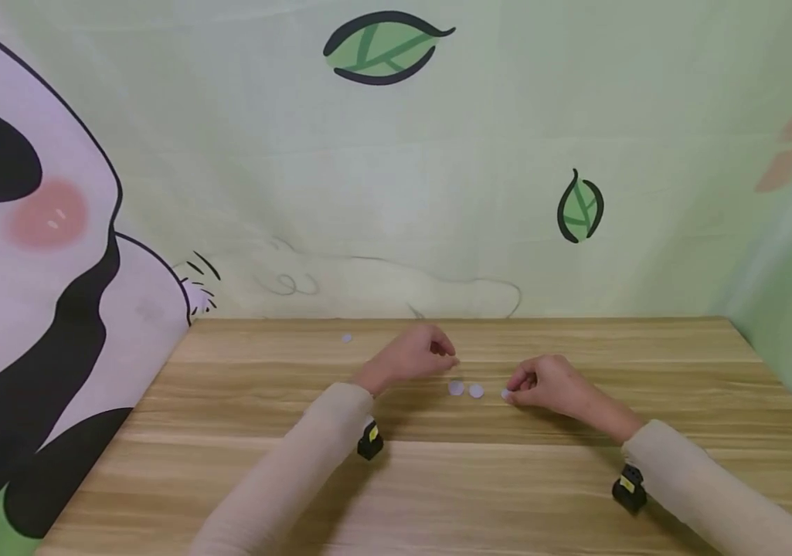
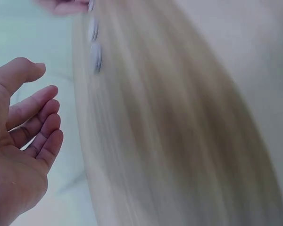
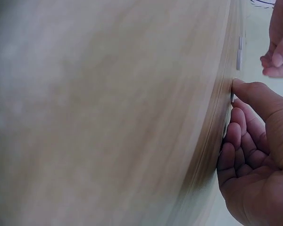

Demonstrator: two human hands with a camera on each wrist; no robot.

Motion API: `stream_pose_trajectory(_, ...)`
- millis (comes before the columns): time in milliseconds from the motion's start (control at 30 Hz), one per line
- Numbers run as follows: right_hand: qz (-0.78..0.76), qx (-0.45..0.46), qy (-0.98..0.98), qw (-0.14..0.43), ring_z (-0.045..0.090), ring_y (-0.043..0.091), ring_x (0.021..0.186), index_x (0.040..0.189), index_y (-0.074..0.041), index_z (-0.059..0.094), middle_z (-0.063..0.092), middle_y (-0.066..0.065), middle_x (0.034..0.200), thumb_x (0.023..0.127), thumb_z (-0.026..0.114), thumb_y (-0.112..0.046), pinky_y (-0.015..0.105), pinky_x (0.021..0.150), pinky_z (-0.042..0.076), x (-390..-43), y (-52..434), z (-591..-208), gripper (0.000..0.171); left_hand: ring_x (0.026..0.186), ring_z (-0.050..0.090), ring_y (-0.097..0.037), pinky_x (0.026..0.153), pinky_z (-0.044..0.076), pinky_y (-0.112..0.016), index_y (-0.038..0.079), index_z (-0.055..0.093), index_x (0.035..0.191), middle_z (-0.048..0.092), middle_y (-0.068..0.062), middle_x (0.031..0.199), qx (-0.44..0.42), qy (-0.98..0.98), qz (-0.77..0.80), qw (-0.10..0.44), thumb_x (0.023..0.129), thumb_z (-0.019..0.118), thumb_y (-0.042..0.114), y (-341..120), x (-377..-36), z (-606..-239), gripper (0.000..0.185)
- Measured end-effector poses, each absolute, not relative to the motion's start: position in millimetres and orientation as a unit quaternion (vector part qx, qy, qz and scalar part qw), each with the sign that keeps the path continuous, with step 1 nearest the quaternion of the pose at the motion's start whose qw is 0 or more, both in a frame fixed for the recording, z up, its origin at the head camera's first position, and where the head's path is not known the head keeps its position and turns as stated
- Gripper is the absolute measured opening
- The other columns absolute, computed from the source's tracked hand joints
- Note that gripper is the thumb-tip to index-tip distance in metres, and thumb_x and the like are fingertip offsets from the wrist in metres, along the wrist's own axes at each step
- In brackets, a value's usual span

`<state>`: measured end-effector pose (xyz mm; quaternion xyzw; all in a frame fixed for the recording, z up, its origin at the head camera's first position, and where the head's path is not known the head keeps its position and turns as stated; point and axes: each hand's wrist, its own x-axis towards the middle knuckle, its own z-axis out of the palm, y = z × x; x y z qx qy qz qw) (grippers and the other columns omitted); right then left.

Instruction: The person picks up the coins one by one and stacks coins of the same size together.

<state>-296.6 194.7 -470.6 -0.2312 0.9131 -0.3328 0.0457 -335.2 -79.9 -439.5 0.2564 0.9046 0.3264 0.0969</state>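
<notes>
Two small pale round discs (image 1: 456,388) (image 1: 476,391) lie side by side on the wooden table (image 1: 437,479), between my hands. A third disc (image 1: 505,394) sits at my right hand (image 1: 515,388), whose thumb and curled fingers pinch it against the tabletop. The right wrist view shows that thumb (image 3: 247,89) on the disc (image 3: 232,97), with the right hand (image 3: 233,101) low on the wood. My left hand (image 1: 447,357) hovers just left of the pair, holding nothing. In the left wrist view my left hand (image 2: 42,94) is relaxed, near the blurred discs (image 2: 96,57).
One more disc (image 1: 346,337) lies alone toward the table's back edge, left of my left hand. A cloth backdrop with a panda (image 1: 27,255) and leaves hangs right behind the table. Black wrist cameras (image 1: 370,442) (image 1: 629,488) sit under both sleeves.
</notes>
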Motion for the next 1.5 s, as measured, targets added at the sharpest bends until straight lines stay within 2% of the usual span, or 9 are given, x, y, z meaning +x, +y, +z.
stream_pose_trajectory(167, -0.332, -0.225, 0.915, 0.046, 0.052, 0.008, 0.066, 0.084, -0.009, 0.075, 0.062, -0.007, 0.070, 0.085, 0.083, -0.019, 0.022, 0.059, 0.044, -298, 196, -471, 0.013, 0.087, 0.061, -0.013, 0.077, 0.051, -0.029, 0.011, 0.075, 0.101, 0.068, 0.002, 0.097, 0.227, 0.907, 0.347, 0.074, 0.095, 0.072, 0.026, -112, -344, -441, 0.016)
stream_pose_trajectory(500, -0.340, -0.228, 0.911, 0.049, 0.052, 0.008, 0.066, 0.086, -0.009, 0.077, 0.062, -0.006, 0.070, 0.085, 0.083, -0.020, 0.022, 0.059, 0.043, -299, 193, -471, 0.013, 0.093, 0.059, -0.019, 0.081, 0.050, -0.035, 0.008, 0.072, 0.106, 0.066, -0.004, 0.102, 0.153, 0.922, 0.354, 0.034, 0.096, 0.072, 0.027, -168, -346, -443, 0.022)
stream_pose_trajectory(767, -0.340, -0.220, 0.913, 0.054, 0.054, 0.009, 0.067, 0.087, -0.008, 0.076, 0.063, -0.005, 0.072, 0.086, 0.082, -0.020, 0.023, 0.059, 0.045, -302, 194, -474, 0.013, 0.098, 0.063, -0.027, 0.087, 0.052, -0.041, 0.000, 0.072, 0.109, 0.070, -0.013, 0.106, 0.111, 0.925, 0.362, 0.000, 0.099, 0.066, 0.014, -206, -355, -438, 0.019)
stream_pose_trajectory(900, -0.342, -0.221, 0.911, 0.056, 0.054, 0.010, 0.067, 0.087, -0.008, 0.076, 0.063, -0.005, 0.072, 0.086, 0.082, -0.020, 0.023, 0.059, 0.045, -301, 194, -473, 0.013, 0.102, 0.063, -0.029, 0.088, 0.052, -0.041, -0.004, 0.069, 0.114, 0.069, -0.016, 0.109, 0.084, 0.924, 0.373, 0.006, 0.099, 0.064, 0.011, -224, -359, -440, 0.022)
stream_pose_trajectory(1067, -0.338, -0.228, 0.912, 0.053, 0.053, 0.009, 0.066, 0.087, -0.008, 0.076, 0.063, -0.006, 0.071, 0.086, 0.082, -0.020, 0.022, 0.059, 0.044, -300, 195, -472, 0.013, 0.102, 0.063, -0.029, 0.085, 0.052, -0.037, -0.003, 0.069, 0.113, 0.069, -0.017, 0.109, 0.059, 0.923, 0.381, 0.012, 0.097, 0.068, 0.011, -238, -362, -449, 0.021)
stream_pose_trajectory(1233, -0.344, -0.229, 0.909, 0.054, 0.053, 0.008, 0.067, 0.087, -0.008, 0.075, 0.063, -0.006, 0.072, 0.086, 0.082, -0.019, 0.022, 0.059, 0.044, -300, 198, -473, 0.013, 0.097, 0.061, -0.026, 0.081, 0.051, -0.033, 0.000, 0.068, 0.114, 0.068, -0.014, 0.107, 0.053, 0.919, 0.390, 0.035, 0.094, 0.074, 0.014, -245, -366, -457, 0.026)
stream_pose_trajectory(1500, -0.343, -0.249, 0.904, 0.049, 0.054, 0.005, 0.066, 0.087, -0.008, 0.075, 0.064, -0.007, 0.073, 0.085, 0.081, -0.016, 0.021, 0.058, 0.046, -301, 203, -472, 0.011, 0.100, 0.058, -0.025, 0.084, 0.049, -0.034, 0.004, 0.069, 0.121, 0.065, -0.010, 0.108, 0.040, 0.917, 0.392, 0.054, 0.091, 0.079, 0.019, -244, -374, -463, 0.035)
